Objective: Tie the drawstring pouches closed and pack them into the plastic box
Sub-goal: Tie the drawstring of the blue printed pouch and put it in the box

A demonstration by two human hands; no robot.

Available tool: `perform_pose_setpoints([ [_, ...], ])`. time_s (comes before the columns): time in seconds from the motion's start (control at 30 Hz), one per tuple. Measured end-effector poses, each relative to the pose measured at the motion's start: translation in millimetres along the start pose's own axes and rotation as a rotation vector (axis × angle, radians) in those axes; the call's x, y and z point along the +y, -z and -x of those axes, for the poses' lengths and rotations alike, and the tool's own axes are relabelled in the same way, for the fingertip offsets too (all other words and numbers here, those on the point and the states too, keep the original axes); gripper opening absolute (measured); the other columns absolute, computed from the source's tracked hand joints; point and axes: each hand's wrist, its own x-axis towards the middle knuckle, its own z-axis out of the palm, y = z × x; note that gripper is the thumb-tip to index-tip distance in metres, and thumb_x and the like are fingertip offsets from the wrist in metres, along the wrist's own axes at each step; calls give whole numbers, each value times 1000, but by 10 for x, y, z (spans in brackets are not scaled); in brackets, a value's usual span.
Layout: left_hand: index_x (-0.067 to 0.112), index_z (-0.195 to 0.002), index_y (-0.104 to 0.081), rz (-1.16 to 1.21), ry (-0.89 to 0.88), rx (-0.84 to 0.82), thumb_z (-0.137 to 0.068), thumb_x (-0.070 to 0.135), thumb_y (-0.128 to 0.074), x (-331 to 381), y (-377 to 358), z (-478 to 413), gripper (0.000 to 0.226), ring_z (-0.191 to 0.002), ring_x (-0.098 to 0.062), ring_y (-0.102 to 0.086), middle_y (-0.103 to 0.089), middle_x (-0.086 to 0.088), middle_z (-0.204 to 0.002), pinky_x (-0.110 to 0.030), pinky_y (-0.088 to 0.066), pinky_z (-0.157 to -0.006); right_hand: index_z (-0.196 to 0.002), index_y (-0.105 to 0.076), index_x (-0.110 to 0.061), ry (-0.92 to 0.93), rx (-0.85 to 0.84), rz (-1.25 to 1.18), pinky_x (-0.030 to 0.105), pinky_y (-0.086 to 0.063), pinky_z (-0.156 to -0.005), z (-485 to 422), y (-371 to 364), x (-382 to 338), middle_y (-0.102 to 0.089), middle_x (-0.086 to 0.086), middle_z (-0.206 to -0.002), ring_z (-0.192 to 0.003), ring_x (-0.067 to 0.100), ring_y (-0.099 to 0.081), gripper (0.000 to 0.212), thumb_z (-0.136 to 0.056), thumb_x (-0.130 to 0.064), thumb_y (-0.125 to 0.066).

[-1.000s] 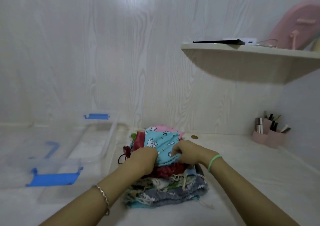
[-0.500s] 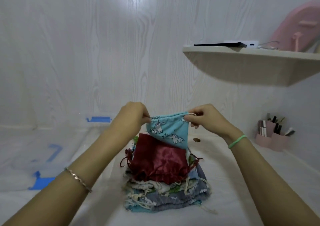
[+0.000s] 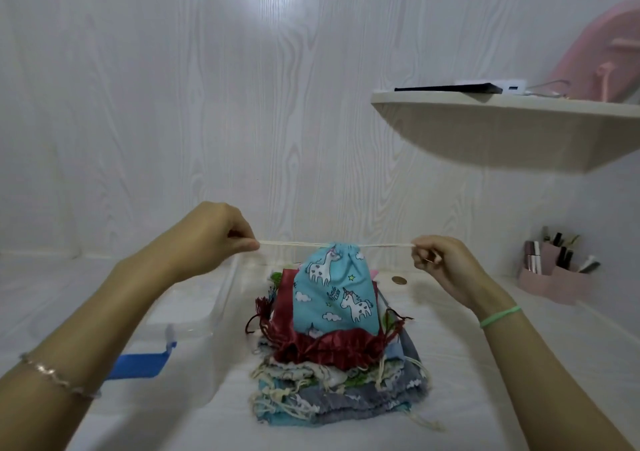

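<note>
Hanging over the stacked pouches (image 3: 339, 381) on the bench (image 3: 485, 364), beside the plastic box (image 3: 214, 298), the unicorn pouch (image 3: 334, 291) is cinched. The fingers of the left hand (image 3: 211, 239) and the right hand (image 3: 446, 263) pinch its taut drawstring (image 3: 294, 244) ends.

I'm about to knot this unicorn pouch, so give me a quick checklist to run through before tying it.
1. Left hand pinches one end of the drawstring: ok.
2. Right hand pinches the other end: ok.
3. Unicorn pouch mouth gathered shut: ok.
4. Taut drawstring between both hands: ok.
5. Knot tied: not ok.
6. Room in plastic box: cannot tell, arm hides it.
</note>
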Motion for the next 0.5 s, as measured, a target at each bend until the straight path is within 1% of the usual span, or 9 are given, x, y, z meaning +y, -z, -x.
perform_pose_setpoints([
  [0.07, 17, -92, -76, 17, 32, 14, -87, 29, -68, -49, 39, 20, 16, -73, 1, -57, -63, 12, -80, -12, -40, -63, -58, -45, -9, -34, 40, -169, 30, -44, -71, 22, 28, 77, -43, 0, -51, -66, 20, -45, 31, -87, 3, -46],
  [0.13, 18, -89, -75, 22, 32, 22, -87, 30, -67, -5, 10, 35, 14, -73, -1, -57, -63, 11, -80, -15, -42, -64, -47, -44, -11, -66, 66, -370, 33, -49, -83, 68, -47, 111, -48, 2, -52, -74, 20, -55, 42, -87, 2, -42],
  [0.2, 21, -82, -72, 86, 44, 27, -89, 31, -65, 72, -56, 40, 14, -74, -5, -58, -64, 8, -80, -19, -44, -65, -44, -50, -13, -111, 71, -583, 39, -52, -94, 104, -165, 87, -65, 7, -65, -90, 24, -65, 48, -91, -5, -44],
  [0.23, 21, -80, -70, 153, 61, 20, -89, 32, -63, 98, -85, 42, 16, -74, -7, -59, -65, 7, -81, -20, -46, -66, -50, -54, -12, -123, 61, -644, 42, -53, -95, 112, -228, 69, -70, 10, -75, -97, 26, -68, 43, -93, -9, -47],
  [0.27, 22, -79, -69, 235, 76, 14, -90, 33, -62, 118, -108, 43, 18, -75, -9, -61, -66, 6, -82, -22, -48, -67, -59, -56, -11, -131, 38, -669, 45, -54, -93, 108, -286, 56, -72, 11, -81, -98, 26, -70, 35, -95, -12, -52],
  [0.33, 26, -82, -69, 385, 83, 19, -90, 37, -60, 145, -138, 42, 17, -79, -11, -64, -69, 6, -86, -30, -53, -75, -73, -61, -7, -147, -35, -636, 44, -58, -84, 104, -414, 40, -71, 11, -82, -88, 23, -73, 21, -93, -16, -58],
  [0.4, 28, -84, -69, 423, 30, 61, -90, 37, -59, 182, -147, 26, 15, -84, -9, -64, -69, 9, -91, -37, -55, -81, -89, -67, -1, -175, -113, -580, 35, -60, -74, 114, -543, 19, -67, 10, -80, -74, 18, -70, 13, -86, -12, -61],
  [0.47, 25, -87, -68, 446, -39, 95, -91, 35, -58, 257, -137, 0, 14, -85, -7, -62, -66, 11, -92, -35, -56, -78, -107, -64, 6, -192, -204, -497, 22, -56, -62, 133, -672, -12, -63, 8, -81, -62, 10, -60, 27, -82, -5, -61],
  [0.5, 25, -88, -67, 458, -77, 101, -91, 34, -58, 314, -126, -18, 13, -84, -4, -61, -64, 12, -92, -31, -55, -76, -112, -61, 8, -187, -241, -430, 17, -51, -56, 140, -742, -36, -62, 7, -81, -59, 7, -53, 31, -83, -2, -60],
])
